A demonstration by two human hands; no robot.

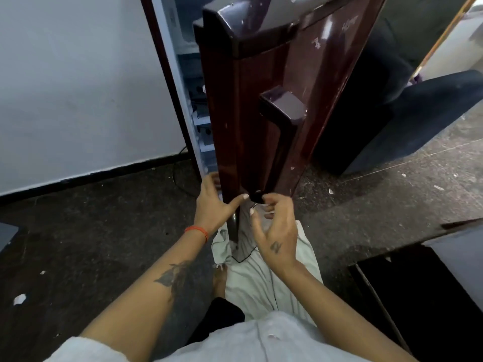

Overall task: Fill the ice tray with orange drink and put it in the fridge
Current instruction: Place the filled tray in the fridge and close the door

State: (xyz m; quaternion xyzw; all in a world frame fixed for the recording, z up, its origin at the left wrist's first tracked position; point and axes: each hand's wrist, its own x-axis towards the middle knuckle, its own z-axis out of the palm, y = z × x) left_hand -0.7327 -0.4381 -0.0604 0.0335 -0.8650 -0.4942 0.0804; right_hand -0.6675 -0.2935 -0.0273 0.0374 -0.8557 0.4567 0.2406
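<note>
The dark red fridge door [264, 121] stands partly ajar, edge-on toward me, with a narrow strip of white interior shelves [201, 121] showing on its left. My left hand [213, 205] grips the door's lower edge, fingers wrapped behind it and thumb on the front. My right hand [274, 231] hovers just to the right, fingers spread and curled near a small dark knob at the base of the door handle [281, 131]. Neither the ice tray nor the orange drink shows anywhere.
A white wall [78, 87] with a dark skirting runs along the left. A dark blue sofa [405, 121] stands behind the door on the right. A dark table edge [418, 283] sits at lower right. Paper scraps dot the speckled floor [392, 205].
</note>
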